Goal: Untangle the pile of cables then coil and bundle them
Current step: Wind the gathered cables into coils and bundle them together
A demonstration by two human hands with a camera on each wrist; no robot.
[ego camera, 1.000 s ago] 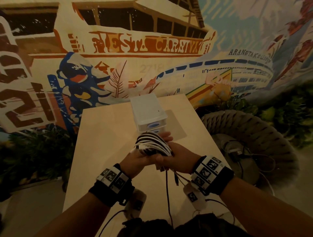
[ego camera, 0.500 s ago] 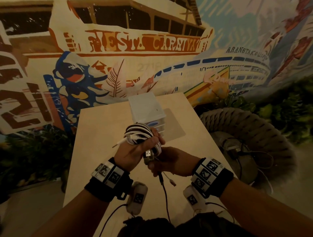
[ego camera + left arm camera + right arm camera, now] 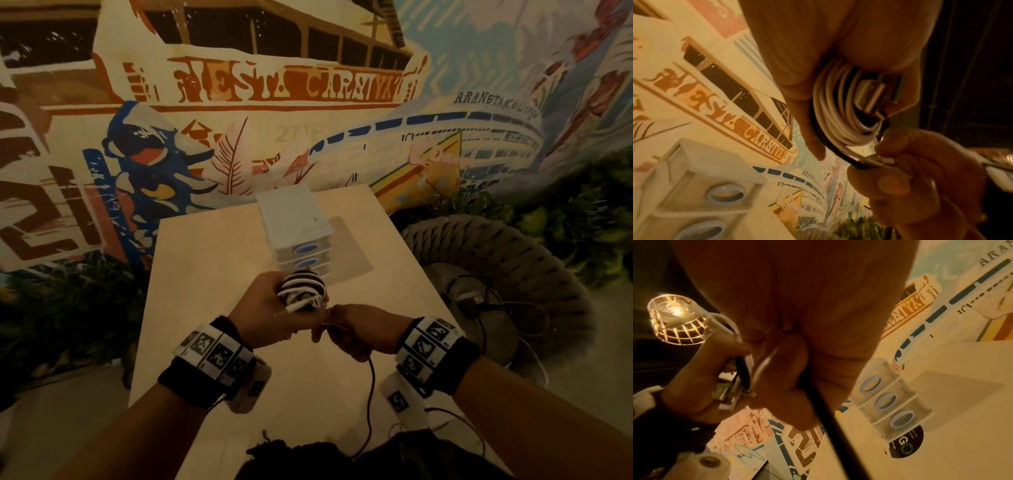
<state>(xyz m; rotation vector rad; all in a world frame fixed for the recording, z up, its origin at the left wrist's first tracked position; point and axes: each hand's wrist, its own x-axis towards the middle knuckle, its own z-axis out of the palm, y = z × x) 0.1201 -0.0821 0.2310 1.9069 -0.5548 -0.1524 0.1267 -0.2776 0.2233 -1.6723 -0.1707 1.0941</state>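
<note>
Head view: at frame centre, above the table [image 3: 212,308], the left hand [image 3: 270,318] grips the striped cable coil [image 3: 301,289]. The right hand [image 3: 359,332], touching it at lower right, pinches the black tail [image 3: 369,394], which hangs toward the bottom edge.

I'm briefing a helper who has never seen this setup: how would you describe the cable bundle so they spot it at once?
Find the pale wooden table below the mural, with a small white drawer unit standing on it. Just in front of the unit, the left hand grips the cable bundle, while the right hand pinches its loose ends. It is the only black-and-white striped coil.
</note>
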